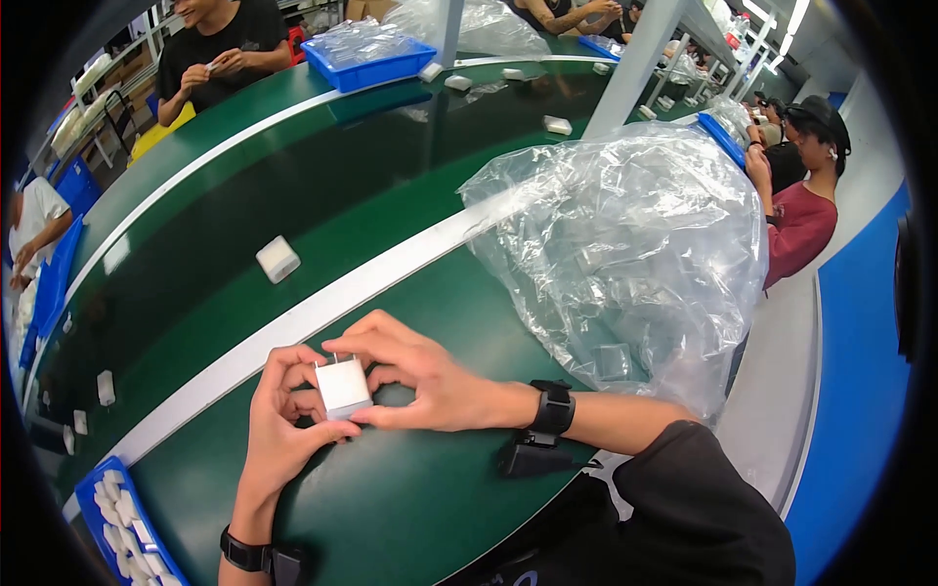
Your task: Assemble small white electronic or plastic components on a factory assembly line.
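Note:
Between my two hands, above the green work surface, is a white plug-in charger [343, 387] with two metal prongs pointing away from me. My left hand [283, 410] grips it from the left, thumb at its lower edge. From the right, my right hand [415, 376] closes on it too, thumb at the lower right corner and fingers curled round behind. Both wrists wear black straps. Beyond the white rail, another white charger [277, 260] lies by itself on the dark green conveyor belt [391, 186].
A large clear plastic bag [635, 254] sprawls over the right side of the table. At lower left stands a blue tray [90, 488] of white chargers. A white rail [283, 337] divides table from belt. Across it, a blue bin [366, 68] holds clear plastic pieces. Co-workers sit around the line.

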### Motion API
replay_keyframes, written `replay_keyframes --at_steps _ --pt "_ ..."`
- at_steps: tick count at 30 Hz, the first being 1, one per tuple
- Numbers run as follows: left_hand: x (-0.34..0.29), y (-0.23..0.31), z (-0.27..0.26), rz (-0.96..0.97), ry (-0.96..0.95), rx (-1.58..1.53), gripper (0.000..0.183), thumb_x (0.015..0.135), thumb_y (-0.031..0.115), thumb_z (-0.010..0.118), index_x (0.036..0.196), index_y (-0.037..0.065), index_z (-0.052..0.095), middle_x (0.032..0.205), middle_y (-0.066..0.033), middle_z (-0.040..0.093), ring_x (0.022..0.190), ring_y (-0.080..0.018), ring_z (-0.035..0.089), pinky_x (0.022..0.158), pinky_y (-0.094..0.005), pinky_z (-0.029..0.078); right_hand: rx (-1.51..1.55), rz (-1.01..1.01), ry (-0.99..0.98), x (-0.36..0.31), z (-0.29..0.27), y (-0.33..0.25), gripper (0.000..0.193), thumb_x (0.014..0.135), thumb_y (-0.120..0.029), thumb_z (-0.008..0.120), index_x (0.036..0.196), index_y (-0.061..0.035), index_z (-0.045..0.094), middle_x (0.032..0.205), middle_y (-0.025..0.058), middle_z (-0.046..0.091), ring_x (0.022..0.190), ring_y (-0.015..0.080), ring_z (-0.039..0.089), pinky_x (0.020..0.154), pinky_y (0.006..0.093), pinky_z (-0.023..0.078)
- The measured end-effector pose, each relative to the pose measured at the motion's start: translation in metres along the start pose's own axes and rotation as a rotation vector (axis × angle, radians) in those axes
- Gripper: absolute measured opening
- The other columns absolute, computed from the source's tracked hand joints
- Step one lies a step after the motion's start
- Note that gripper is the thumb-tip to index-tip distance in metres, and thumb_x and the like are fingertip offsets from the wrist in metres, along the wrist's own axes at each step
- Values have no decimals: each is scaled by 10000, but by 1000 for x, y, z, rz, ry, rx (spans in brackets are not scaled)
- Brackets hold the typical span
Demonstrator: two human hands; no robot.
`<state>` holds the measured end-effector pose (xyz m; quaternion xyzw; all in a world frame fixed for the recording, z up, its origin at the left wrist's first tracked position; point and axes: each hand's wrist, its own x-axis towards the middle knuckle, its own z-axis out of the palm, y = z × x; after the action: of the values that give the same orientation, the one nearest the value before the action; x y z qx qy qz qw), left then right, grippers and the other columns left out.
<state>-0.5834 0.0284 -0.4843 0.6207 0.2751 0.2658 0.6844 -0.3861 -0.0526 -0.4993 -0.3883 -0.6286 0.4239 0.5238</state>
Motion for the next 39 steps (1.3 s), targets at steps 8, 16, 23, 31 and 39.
replay_keyframes --at_steps 8,16,23,31,39 --pt "8 -12 2 205 -44 98 644 686 71 912 1162 23 482 896 -46 660 703 -56 632 582 -187 471 -199 -111 109 -3 -3 0 588 762 -35 824 1302 19 597 1130 102 482 1053 166 586 869 273 611" --pt "0 2 -2 31 -85 -86 632 820 -60 740 1369 11 433 1190 -142 577 840 -178 702 670 -246 545 219 -29 293 3 7 -2 507 811 -1 770 1274 32 564 1187 121 485 1000 176 625 819 292 598" --pt "5 -9 3 170 -62 -135 652 852 -64 696 1414 31 377 1379 -152 429 1021 -216 656 782 -281 571 -300 -39 135 4 -8 -3 524 840 -113 757 1332 -61 585 1306 126 486 985 190 615 796 292 546" --pt "8 -12 -7 342 -98 164 648 768 -63 786 1354 24 523 1337 -103 458 977 -141 600 820 -294 560 -86 -102 94 4 2 2 659 830 -62 734 1426 -11 456 1266 125 482 985 186 605 815 305 540" --pt "4 -16 -5 366 -36 147 477 721 -23 845 1138 21 620 1256 -94 476 979 -132 593 796 -292 546 -99 -100 73 3 2 4 658 784 9 737 1391 11 484 1192 112 468 945 184 605 806 305 559"
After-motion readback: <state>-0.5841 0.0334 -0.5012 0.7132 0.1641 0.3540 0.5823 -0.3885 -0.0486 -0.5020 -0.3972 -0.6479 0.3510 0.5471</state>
